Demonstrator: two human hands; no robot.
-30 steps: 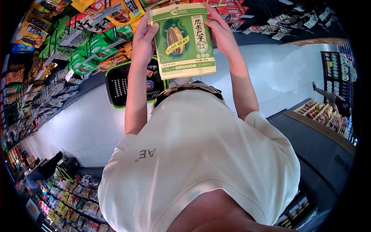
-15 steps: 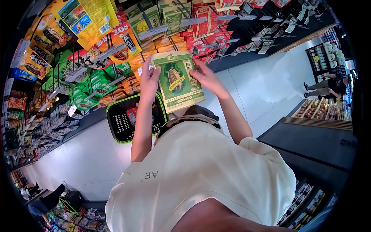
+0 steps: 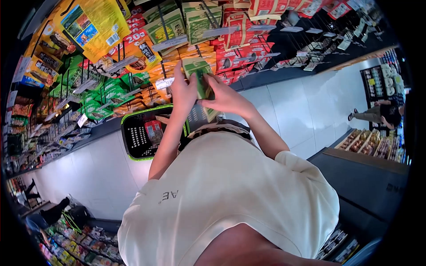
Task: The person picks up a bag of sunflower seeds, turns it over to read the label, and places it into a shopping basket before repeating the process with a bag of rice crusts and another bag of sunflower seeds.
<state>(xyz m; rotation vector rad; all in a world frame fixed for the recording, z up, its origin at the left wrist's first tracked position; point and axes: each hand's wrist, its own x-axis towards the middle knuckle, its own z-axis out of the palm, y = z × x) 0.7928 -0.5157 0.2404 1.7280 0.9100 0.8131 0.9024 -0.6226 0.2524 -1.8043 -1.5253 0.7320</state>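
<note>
A green and cream bag of sunflower seeds (image 3: 197,66) is between my hands in front of my waist, turned so that its front shows only in part. My left hand (image 3: 184,93) grips its left side, the thumb lying on the front. From the right, my right hand (image 3: 227,97) is closed on the bag, its fingers covering the middle and the lower part. Below my left forearm stands a black shopping basket (image 3: 125,139) with a green rim. Inside it lies a red packet (image 3: 153,131).
Ahead, a rack carries hanging snack bags: a large yellow bag (image 3: 92,31), green bags (image 3: 165,26) and red bags (image 3: 242,33). White floor tiles (image 3: 284,111) run along it. On the right are a dark counter (image 3: 355,175) and a person (image 3: 390,115); another person (image 3: 37,221) is at lower left.
The bag has turned from facing me flat to a steep angle, showing less of its front. My right hand has moved left and in over it, and my hands are closer together.
</note>
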